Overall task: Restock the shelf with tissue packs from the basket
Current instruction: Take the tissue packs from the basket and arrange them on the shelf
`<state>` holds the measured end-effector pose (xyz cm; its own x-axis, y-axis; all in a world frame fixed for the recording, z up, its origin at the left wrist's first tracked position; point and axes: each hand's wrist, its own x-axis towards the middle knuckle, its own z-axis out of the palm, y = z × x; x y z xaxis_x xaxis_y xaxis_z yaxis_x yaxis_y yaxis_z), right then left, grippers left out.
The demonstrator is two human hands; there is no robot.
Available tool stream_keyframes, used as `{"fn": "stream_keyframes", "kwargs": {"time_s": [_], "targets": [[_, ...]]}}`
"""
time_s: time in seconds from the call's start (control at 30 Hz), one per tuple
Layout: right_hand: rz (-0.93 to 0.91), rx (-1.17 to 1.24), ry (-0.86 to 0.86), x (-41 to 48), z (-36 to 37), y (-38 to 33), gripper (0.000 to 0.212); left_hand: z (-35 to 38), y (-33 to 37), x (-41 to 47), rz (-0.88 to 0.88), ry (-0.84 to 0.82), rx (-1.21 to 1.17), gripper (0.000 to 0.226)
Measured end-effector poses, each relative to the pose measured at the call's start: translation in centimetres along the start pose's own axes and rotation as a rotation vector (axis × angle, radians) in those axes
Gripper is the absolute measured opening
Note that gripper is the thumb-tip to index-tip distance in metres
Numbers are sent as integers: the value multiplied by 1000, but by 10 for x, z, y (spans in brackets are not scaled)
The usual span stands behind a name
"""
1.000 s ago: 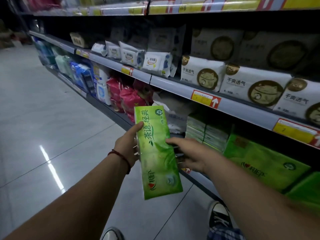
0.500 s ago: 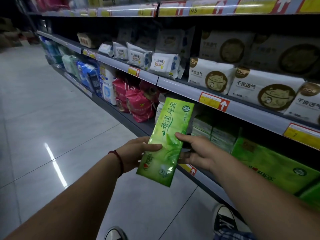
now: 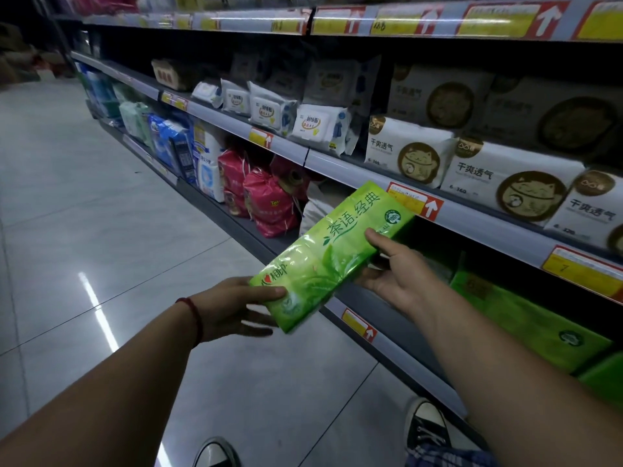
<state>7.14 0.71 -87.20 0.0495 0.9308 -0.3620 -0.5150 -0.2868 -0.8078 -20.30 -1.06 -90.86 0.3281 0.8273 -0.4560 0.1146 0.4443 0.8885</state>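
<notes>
A pale tiled floor (image 3: 84,230) runs down the aisle on the left, and a long grey shelving unit (image 3: 337,165) runs along the right, its tiers receding into the dark. On the middle tier stand large white packs with a round cat emblem (image 3: 408,153), with smaller white wipe packs (image 3: 320,124) further along. On the lowest tier at the right lie stacked green packs (image 3: 539,328), and further down the same tier sit pink drawstring bags (image 3: 269,203). The green tissue pack (image 3: 323,261) is held in the air in front of the lowest tier, between the pink bags and the green stack. It is tilted, with its upper end close under the middle tier's rail. The left hand (image 3: 236,308) grips the pack's lower end, thumb on the printed face and fingers underneath. The right hand (image 3: 401,281) pinches its far edge higher up, thumb on top and fingers curled below. Two dark canvas shoes (image 3: 426,429) show at the bottom. A red cord (image 3: 197,315) circles the left wrist, and a red-and-yellow price tag (image 3: 416,200) sits on the rail just beside the pack's top corner.
</notes>
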Motion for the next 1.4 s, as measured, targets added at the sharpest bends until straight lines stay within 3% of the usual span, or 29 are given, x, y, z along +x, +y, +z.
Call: {"fn": "stream_keyframes", "kwargs": {"time_s": [0.07, 0.1, 0.2, 0.3, 0.47, 0.57, 0.7, 0.87, 0.93, 1.03, 1.2, 1.4], "targets": [[-8, 5, 7, -1, -3, -4, 35, -7, 2, 2, 66, 93, -110, 106], [-30, 7, 37, -1, -5, -6, 35, -8, 4, 3, 106, 148, -161, 104], [-101, 66, 130, 0, -11, -14, 39, -9, 11, 7, 172, 291, -350, 63], [-73, 15, 92, -2, -10, -15, 26, -4, 15, 8, 204, 339, -602, 34], [-7, 41, -16, -6, 3, -1, 30, 12, 26, 10, 372, 298, -927, 34], [55, 75, -74, -8, 14, 9, 31, 31, 28, 17, 300, 278, -878, 34], [109, -113, -112, -7, 18, 14, 38, 43, 30, 24, 242, 373, -824, 22], [-52, -443, -20, -1, 3, 18, 78, 32, 24, 27, 204, 419, -694, 38], [-17, -512, -103, -2, 1, 21, 58, 31, 23, 28, 180, 400, -603, 46], [107, -415, -249, -4, 4, 26, 25, 32, 21, 34, 125, 354, -490, 59], [228, -385, -223, 0, 3, 30, 38, 38, 14, 43, 14, 268, -347, 85], [281, -351, -157, 3, -6, 32, 36, 50, 9, 49, -23, 244, -277, 63]]}}
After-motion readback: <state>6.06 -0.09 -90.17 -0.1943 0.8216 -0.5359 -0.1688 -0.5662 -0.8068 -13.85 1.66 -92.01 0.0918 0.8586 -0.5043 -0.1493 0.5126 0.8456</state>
